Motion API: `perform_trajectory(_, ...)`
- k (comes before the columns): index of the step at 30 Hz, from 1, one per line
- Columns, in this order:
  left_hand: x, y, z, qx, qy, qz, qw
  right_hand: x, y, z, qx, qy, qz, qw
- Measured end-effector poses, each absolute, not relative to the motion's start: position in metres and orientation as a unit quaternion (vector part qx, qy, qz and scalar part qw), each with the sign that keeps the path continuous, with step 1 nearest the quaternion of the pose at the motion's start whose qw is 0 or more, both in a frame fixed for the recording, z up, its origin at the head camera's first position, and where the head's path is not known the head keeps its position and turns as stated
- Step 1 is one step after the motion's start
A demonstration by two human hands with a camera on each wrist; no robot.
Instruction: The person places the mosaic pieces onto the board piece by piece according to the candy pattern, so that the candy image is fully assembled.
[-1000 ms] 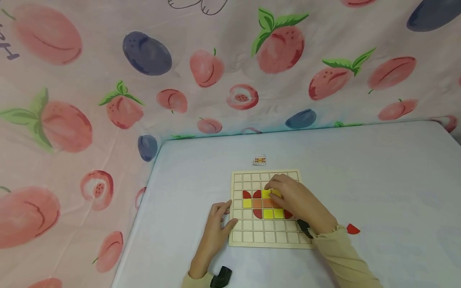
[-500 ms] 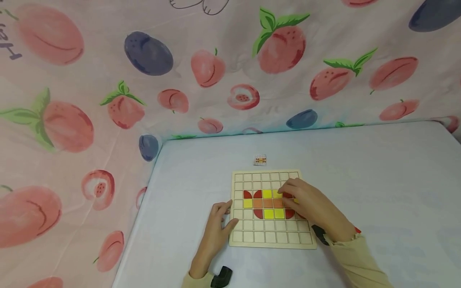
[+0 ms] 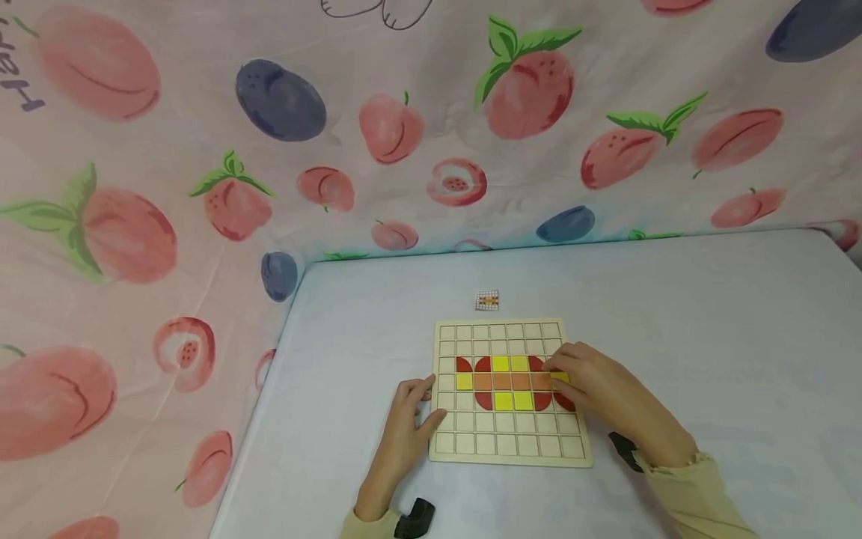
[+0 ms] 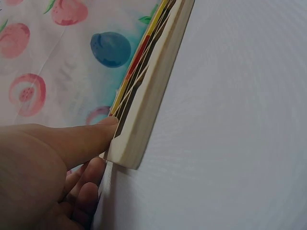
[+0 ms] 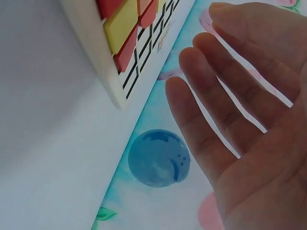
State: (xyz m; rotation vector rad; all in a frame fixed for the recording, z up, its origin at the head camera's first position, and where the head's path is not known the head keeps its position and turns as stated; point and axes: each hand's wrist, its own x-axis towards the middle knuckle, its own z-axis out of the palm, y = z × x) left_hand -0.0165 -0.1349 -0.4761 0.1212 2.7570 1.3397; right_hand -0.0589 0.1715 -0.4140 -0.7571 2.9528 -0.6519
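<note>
A pale wooden grid board [image 3: 465,442] lies on the white table, bearing red, yellow and orange tiles [image 3: 502,382] in a symmetrical pattern. At its left edge my left hand [image 3: 402,427] holds the rim; the left wrist view shows the thumb [image 4: 91,141] on top and curled fingers [image 4: 88,191] lower at the side. My right hand [image 3: 606,385] is over the right side, fingertips at the yellow tile [image 3: 557,376] and hiding part of that column. In the right wrist view its fingers [image 5: 192,110] are extended and apart, with nothing seen between them.
A small printed pattern card [image 3: 487,300] lies just beyond the board. Fruit-printed cloth [image 3: 404,150] rises behind the table and at its left. The white tabletop [image 3: 707,314] extends to the right.
My right hand has slid rightward across the board, uncovering the upper yellow and red tiles and an orange one. The loose red piece at right is now hidden by the arm. The left hand stays put.
</note>
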Motion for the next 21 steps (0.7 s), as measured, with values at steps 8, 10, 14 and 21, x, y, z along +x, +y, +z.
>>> perform_trajectory(8, -0.017, -0.136, -0.478, 0.054, 0.896, 0.439, 0.027, -0.05, 0.19, -0.417, -0.255, 0.944, -0.207, -0.013)
perform_trajectory(10, -0.017, -0.136, -0.478, 0.046, 0.895, 0.442, 0.035, -0.048, 0.194, -0.418, -0.257, 0.945, -0.203, -0.015)
perform_trajectory(14, -0.016, -0.136, -0.478, 0.044, 0.896, 0.44, 0.037, -0.044, 0.199, -0.419, -0.245, 0.951, -0.19, 0.0)
perform_trajectory(21, -0.016, -0.136, -0.478, 0.054, 0.896, 0.44, 0.021, -0.038, 0.209, -0.419, -0.235, 0.956, -0.175, 0.008)
